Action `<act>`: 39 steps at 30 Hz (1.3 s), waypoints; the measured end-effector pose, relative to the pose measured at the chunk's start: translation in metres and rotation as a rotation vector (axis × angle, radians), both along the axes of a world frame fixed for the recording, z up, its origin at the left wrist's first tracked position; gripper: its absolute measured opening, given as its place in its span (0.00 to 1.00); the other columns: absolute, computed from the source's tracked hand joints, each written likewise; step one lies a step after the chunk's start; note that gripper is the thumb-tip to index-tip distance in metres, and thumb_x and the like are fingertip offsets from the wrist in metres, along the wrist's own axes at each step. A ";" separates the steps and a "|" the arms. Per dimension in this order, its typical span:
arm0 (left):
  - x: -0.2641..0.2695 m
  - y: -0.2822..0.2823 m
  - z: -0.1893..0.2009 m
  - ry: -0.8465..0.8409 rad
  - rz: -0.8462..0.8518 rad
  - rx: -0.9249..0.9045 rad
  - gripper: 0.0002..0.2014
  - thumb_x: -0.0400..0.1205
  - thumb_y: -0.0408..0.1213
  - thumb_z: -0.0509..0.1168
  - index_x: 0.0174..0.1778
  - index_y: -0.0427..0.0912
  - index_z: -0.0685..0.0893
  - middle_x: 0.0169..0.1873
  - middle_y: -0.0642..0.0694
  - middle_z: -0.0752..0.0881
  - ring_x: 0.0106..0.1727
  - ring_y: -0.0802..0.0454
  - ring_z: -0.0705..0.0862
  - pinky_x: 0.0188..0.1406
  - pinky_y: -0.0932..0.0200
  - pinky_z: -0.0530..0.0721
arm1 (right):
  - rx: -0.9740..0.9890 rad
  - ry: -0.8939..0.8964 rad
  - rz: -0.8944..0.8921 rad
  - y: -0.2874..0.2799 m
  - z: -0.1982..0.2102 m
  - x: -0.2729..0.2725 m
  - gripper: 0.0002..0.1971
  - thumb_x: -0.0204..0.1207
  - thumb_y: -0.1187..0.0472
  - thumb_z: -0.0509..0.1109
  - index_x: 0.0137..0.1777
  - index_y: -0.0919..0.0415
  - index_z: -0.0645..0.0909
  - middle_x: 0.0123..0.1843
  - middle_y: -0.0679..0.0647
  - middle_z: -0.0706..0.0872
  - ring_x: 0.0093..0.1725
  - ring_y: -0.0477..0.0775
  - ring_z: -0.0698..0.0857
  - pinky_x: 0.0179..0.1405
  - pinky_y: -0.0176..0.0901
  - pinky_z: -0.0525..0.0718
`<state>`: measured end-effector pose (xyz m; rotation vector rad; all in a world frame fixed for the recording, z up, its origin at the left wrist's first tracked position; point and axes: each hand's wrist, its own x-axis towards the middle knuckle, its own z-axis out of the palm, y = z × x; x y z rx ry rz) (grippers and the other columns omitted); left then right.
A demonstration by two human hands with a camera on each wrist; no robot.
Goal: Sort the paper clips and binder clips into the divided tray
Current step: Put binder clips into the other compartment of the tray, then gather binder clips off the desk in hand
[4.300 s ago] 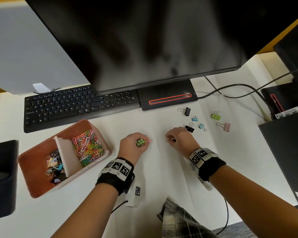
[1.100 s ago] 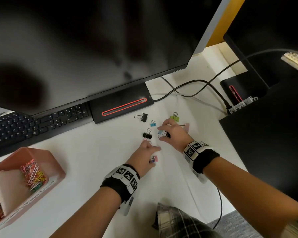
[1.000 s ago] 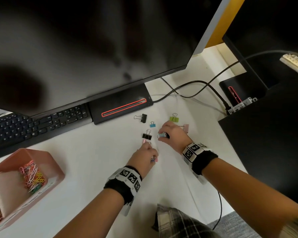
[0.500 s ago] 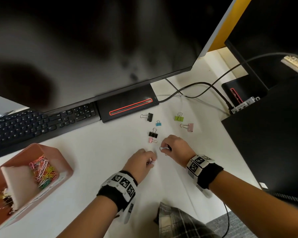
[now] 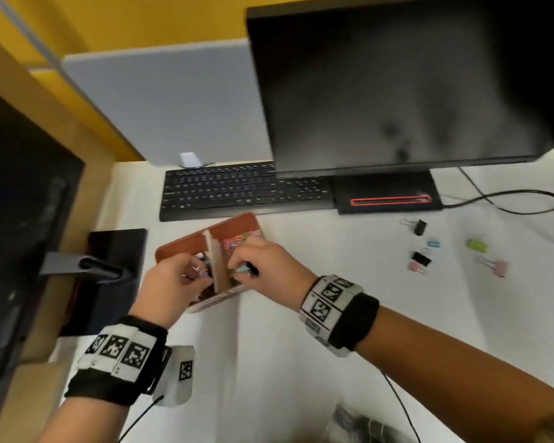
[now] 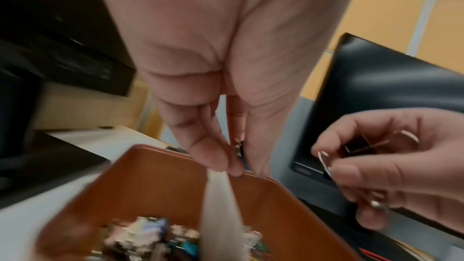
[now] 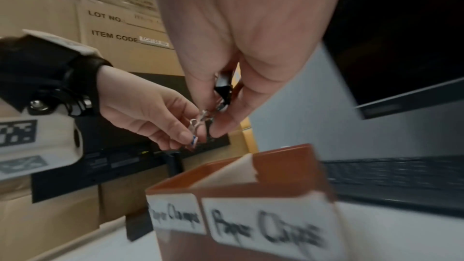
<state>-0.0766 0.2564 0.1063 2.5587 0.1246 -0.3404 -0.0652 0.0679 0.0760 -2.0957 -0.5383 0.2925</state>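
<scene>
The brown divided tray (image 5: 179,247) sits in front of the keyboard, split by a white card divider (image 5: 217,270). Colourful paper clips (image 5: 241,243) fill its right compartment and binder clips (image 6: 150,231) lie in the left one. My left hand (image 5: 199,274) hovers over the left compartment and pinches small binder clips (image 7: 194,126). My right hand (image 5: 244,270) is just right of the divider, pinching a black binder clip (image 7: 223,90) with others. Labels (image 7: 175,215) on the tray front read "Paper Clamps" and "Paper Clips".
Several loose binder clips lie on the white desk at right: black (image 5: 419,227), blue (image 5: 433,243), green (image 5: 477,245), black (image 5: 421,258), pink (image 5: 414,266) and pink (image 5: 499,268). A keyboard (image 5: 243,190), monitor base (image 5: 387,193) and cables (image 5: 509,203) stand behind.
Both hands have carried their binder clips left, from the loose clips on the desk to above the tray. The head view has swung left with them.
</scene>
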 end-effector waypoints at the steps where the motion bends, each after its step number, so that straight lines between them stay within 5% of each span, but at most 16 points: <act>1: 0.003 0.017 -0.001 0.002 0.068 0.004 0.10 0.70 0.35 0.76 0.43 0.46 0.83 0.36 0.49 0.86 0.33 0.58 0.81 0.30 0.73 0.71 | -0.003 0.013 0.000 0.025 0.002 0.005 0.07 0.73 0.67 0.70 0.49 0.60 0.84 0.51 0.54 0.81 0.51 0.53 0.81 0.58 0.46 0.78; 5: 0.015 0.054 -0.008 0.018 0.111 0.006 0.17 0.76 0.31 0.68 0.61 0.43 0.80 0.52 0.42 0.88 0.49 0.47 0.86 0.50 0.60 0.78 | -0.072 0.152 -0.001 0.083 0.009 0.015 0.23 0.74 0.58 0.72 0.69 0.55 0.73 0.65 0.56 0.77 0.60 0.56 0.80 0.64 0.52 0.80; 8: 0.021 0.043 0.002 -0.034 0.023 -0.044 0.18 0.78 0.28 0.63 0.63 0.45 0.79 0.56 0.45 0.86 0.56 0.47 0.84 0.58 0.58 0.77 | -0.088 0.117 -0.069 0.066 0.012 0.011 0.25 0.73 0.52 0.71 0.70 0.49 0.70 0.67 0.49 0.75 0.55 0.51 0.82 0.57 0.51 0.84; 11: 0.020 -0.002 0.012 -0.083 -0.042 -0.219 0.16 0.78 0.31 0.65 0.61 0.48 0.79 0.53 0.50 0.86 0.51 0.55 0.84 0.53 0.62 0.79 | -0.105 0.021 -0.253 0.000 0.002 0.000 0.23 0.72 0.51 0.72 0.67 0.48 0.72 0.63 0.47 0.77 0.55 0.48 0.80 0.56 0.49 0.83; 14: 0.020 -0.070 0.002 -0.085 -0.157 -0.335 0.18 0.77 0.34 0.67 0.62 0.50 0.77 0.54 0.53 0.82 0.47 0.62 0.82 0.41 0.72 0.76 | -0.221 -0.048 -0.545 -0.097 -0.021 -0.017 0.29 0.68 0.50 0.76 0.68 0.52 0.72 0.63 0.52 0.77 0.62 0.53 0.76 0.66 0.55 0.76; 16: 0.019 -0.124 -0.011 -0.053 -0.253 -0.401 0.21 0.76 0.35 0.69 0.64 0.52 0.75 0.56 0.50 0.78 0.47 0.57 0.83 0.38 0.65 0.81 | -0.388 0.026 -0.756 -0.168 -0.035 -0.032 0.36 0.64 0.47 0.78 0.71 0.52 0.69 0.66 0.57 0.74 0.66 0.59 0.73 0.70 0.55 0.71; 19: 0.014 -0.202 -0.036 0.010 -0.429 -0.393 0.28 0.73 0.37 0.71 0.69 0.55 0.71 0.60 0.49 0.70 0.56 0.50 0.80 0.55 0.55 0.83 | -0.617 0.196 -0.974 -0.261 -0.042 -0.056 0.46 0.60 0.43 0.80 0.76 0.45 0.60 0.73 0.62 0.67 0.70 0.67 0.69 0.71 0.59 0.70; 22: 0.013 -0.271 -0.064 0.059 -0.615 -0.270 0.34 0.73 0.38 0.71 0.73 0.59 0.66 0.70 0.46 0.63 0.70 0.46 0.70 0.73 0.53 0.70 | -0.697 0.441 -0.955 -0.328 -0.048 -0.068 0.53 0.63 0.55 0.81 0.80 0.40 0.47 0.82 0.62 0.50 0.77 0.72 0.58 0.72 0.67 0.68; 26: 0.021 -0.333 -0.096 0.144 -0.781 -0.075 0.36 0.74 0.34 0.69 0.75 0.62 0.62 0.76 0.45 0.55 0.72 0.40 0.64 0.71 0.52 0.69 | -0.677 0.615 -0.750 -0.374 -0.061 -0.062 0.54 0.67 0.68 0.77 0.79 0.33 0.43 0.84 0.51 0.38 0.81 0.68 0.50 0.72 0.67 0.67; 31: 0.030 -0.365 -0.131 0.195 -0.842 0.056 0.30 0.74 0.37 0.68 0.71 0.59 0.69 0.70 0.47 0.60 0.67 0.43 0.65 0.68 0.50 0.73 | -0.630 0.493 -0.633 -0.391 -0.081 -0.045 0.45 0.72 0.70 0.69 0.79 0.37 0.50 0.81 0.54 0.56 0.76 0.67 0.63 0.73 0.57 0.70; 36: 0.030 -0.366 -0.146 0.147 -0.743 -0.135 0.16 0.76 0.26 0.64 0.57 0.49 0.81 0.49 0.56 0.69 0.52 0.52 0.78 0.54 0.74 0.75 | -0.431 0.388 -0.654 -0.384 -0.096 -0.035 0.35 0.69 0.68 0.74 0.73 0.46 0.66 0.67 0.53 0.73 0.63 0.59 0.76 0.65 0.51 0.75; 39: 0.032 -0.362 -0.147 0.123 -0.706 -0.151 0.16 0.75 0.25 0.65 0.54 0.49 0.82 0.51 0.53 0.69 0.46 0.51 0.81 0.57 0.64 0.80 | -0.400 0.347 -0.656 -0.377 -0.099 -0.031 0.29 0.68 0.66 0.75 0.67 0.50 0.71 0.61 0.53 0.76 0.56 0.56 0.76 0.59 0.49 0.77</act>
